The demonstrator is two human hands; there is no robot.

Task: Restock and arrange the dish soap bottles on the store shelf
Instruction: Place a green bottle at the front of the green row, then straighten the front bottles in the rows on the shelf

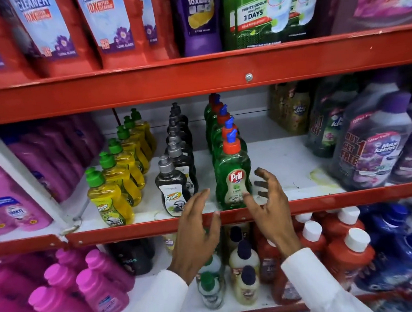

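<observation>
Both hands, left [196, 226] and right [268, 208], hover spread and empty around the front green plastic Pril dish soap bottle [233, 178] at the red metal shelf's front edge [325, 202]. This looks like the straightening step. Next, I judge, they must close on it gently.

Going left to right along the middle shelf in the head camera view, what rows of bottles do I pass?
Pink bottles → yellow bottles with green caps → black bottles with grey caps → green Pril bottles with red caps → large purple-capped Max Kleen bottles.

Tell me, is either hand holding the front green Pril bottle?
No: both hands, left and right, hover open beside the Pril bottle.
</observation>
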